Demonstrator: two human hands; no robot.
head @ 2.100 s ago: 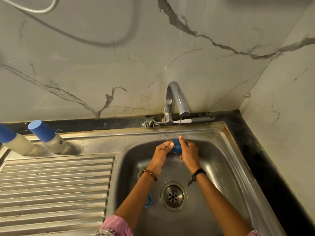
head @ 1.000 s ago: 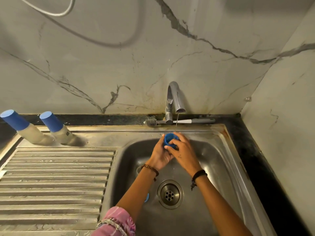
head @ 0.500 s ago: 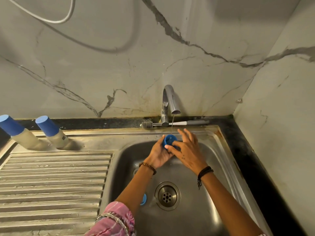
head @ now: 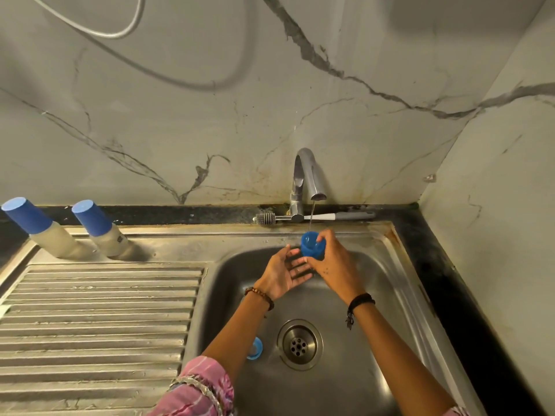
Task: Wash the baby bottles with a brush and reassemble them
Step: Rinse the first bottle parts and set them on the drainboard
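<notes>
Blue plastic sits in my right hand [head: 333, 267] — a bottle cap [head: 312, 247], mouth up, pinched between thumb and fingertips under the thin stream from the tap [head: 306, 178]. My left hand [head: 283, 273] is just beside it, palm up, fingers spread and relaxed, holding nothing. Both are over the steel sink [head: 399, 295]. A blue ring [head: 255, 348] lies on the basin floor left of the drain [head: 299, 344], partly hidden by my left forearm. The brush [head: 315, 217] lies on the ledge behind the tap. Two capped bottles [head: 99, 229] stand at the drainboard's [head: 99, 310] far edge — side by side.
</notes>
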